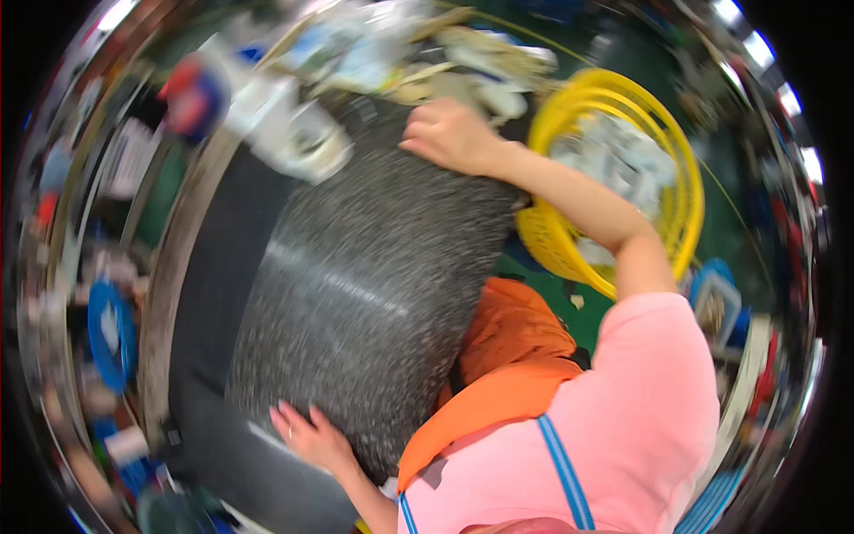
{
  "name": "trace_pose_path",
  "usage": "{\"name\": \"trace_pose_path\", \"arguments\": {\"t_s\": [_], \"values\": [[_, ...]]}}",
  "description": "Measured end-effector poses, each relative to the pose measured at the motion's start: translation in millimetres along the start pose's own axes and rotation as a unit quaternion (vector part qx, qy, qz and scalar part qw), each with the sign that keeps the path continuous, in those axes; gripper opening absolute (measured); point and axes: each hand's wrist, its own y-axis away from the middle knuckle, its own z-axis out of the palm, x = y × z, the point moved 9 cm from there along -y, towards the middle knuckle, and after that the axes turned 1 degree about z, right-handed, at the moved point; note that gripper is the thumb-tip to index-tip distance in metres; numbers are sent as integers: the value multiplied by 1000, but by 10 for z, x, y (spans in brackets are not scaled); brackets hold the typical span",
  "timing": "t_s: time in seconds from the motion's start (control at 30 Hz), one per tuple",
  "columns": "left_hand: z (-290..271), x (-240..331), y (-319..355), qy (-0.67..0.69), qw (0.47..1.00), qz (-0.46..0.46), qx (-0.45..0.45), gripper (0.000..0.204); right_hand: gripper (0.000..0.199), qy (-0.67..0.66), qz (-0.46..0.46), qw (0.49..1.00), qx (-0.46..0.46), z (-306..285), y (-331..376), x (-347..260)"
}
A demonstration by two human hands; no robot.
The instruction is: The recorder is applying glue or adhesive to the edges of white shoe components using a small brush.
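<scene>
Worktop (356,267) — left hand (316,442) splayed, right hand (454,135) curled, well apart

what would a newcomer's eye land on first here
Probably the bright yellow basket at upper right, holding whitish pieces, and the orange apron below it. Next might come the dark speckled surface across the middle, with the right hand at its upper end and the left hand at its lower end.
</scene>
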Motion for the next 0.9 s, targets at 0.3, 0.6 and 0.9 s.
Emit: {"name": "trace_pose_path", "arguments": {"t_s": [0.3, 0.6, 0.9], "values": [[-214, 159, 153, 0, 998, 9, 58, 29, 32, 222, 446, 861, 101, -1636, 3066, 2336], [-514, 837, 208, -116, 976, 99, 158, 20, 85, 56, 861, 497, 91, -1738, 6576, 3336], [-341, 2184, -102, 56, 988, 140, 44, 34, 86, -360, 828, 400, 155, -915, 6516, 3548]]}}
